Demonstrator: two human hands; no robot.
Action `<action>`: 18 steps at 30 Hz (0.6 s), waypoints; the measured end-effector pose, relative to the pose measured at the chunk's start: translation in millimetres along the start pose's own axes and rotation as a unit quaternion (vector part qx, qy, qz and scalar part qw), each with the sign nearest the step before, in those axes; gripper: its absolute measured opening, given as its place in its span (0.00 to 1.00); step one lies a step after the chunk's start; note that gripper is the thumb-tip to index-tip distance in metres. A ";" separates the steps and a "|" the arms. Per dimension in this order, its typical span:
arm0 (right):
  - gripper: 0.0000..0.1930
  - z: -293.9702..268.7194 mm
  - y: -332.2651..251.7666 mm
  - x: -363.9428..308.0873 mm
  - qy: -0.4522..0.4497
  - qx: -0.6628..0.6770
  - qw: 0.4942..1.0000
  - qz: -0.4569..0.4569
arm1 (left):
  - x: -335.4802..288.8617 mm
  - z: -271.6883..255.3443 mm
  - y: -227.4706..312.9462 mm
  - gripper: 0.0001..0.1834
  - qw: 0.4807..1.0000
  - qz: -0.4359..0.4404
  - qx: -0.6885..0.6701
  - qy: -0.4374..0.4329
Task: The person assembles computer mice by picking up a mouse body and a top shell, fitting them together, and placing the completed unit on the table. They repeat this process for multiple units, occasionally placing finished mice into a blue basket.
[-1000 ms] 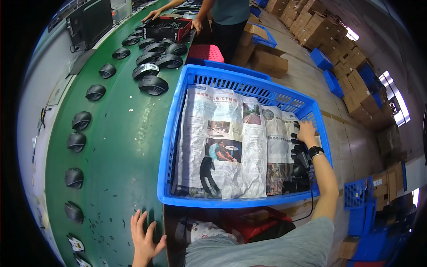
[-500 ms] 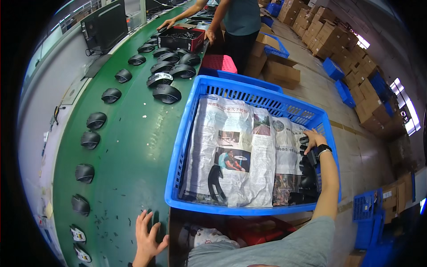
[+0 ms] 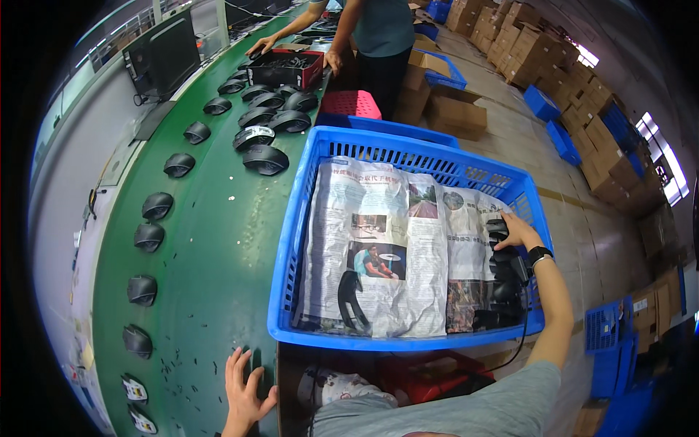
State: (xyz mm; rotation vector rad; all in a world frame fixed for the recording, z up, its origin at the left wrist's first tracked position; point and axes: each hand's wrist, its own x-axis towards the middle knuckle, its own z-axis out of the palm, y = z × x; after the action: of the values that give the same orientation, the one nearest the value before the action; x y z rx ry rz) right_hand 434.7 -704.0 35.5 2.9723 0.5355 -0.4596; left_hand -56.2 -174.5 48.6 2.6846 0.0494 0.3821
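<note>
My left hand [image 3: 247, 390] rests at the near edge of the green workbench [image 3: 218, 291], fingers spread, holding nothing. My right hand [image 3: 518, 233] reaches into the right end of a blue plastic crate [image 3: 408, 345], its fingers and thumb around a black plastic mouse part [image 3: 497, 229]. More black parts [image 3: 504, 291] lie below that hand, partly hidden by one another. Printed newspaper sheets [image 3: 378, 218] cover most of the crate's contents. One curved black plastic piece [image 3: 351, 300] lies on the paper, apart from both hands.
Black computer mice [image 3: 142, 290] stand in a line along the bench, with a cluster [image 3: 265, 159] farther off. Small dark bits are scattered on the bench. A co-worker [image 3: 386, 29] stands beyond, hands by a black-and-red box [image 3: 287, 67]. Cartons [image 3: 455, 116] and blue crates stand on the floor.
My right hand has shifted slightly, its fingers now closer around a black part. A dark cord now shows beside the crate's right end. My left hand stays spread; the view has shifted a little.
</note>
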 end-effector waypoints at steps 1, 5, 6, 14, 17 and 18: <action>0.60 0.1 -2.8 -4.3 0.001 -0.004 1.000 0.005 | -0.2 -0.2 0.4 0.20 1.000 0.001 0.002 0.001; 0.53 4.3 -8.5 -22.9 0.008 -0.017 1.000 0.007 | -1.4 1.1 0.2 0.20 1.000 0.003 0.004 0.012; 0.51 5.2 -8.3 -26.6 0.009 -0.020 1.000 0.003 | -1.6 1.3 -0.2 0.21 1.000 0.004 0.002 0.017; 0.45 -20.6 -31.0 -52.9 -0.034 -0.051 0.998 -0.010 | -3.2 -0.6 1.6 0.20 1.000 0.007 -0.004 0.027; 0.47 -14.0 -21.6 -54.1 -0.031 -0.040 0.999 -0.010 | -3.4 -2.3 0.8 0.20 1.000 0.010 -0.012 0.019; 0.47 -8.1 -14.8 -53.0 -0.025 -0.028 0.999 -0.013 | -3.1 -3.1 0.4 0.19 1.000 0.012 -0.015 0.013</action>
State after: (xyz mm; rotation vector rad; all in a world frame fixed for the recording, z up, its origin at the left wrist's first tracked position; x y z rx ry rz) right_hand 384.4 -706.4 59.0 2.8953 0.5717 -0.5113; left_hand -60.0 -173.8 50.6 2.6529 0.0205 0.4228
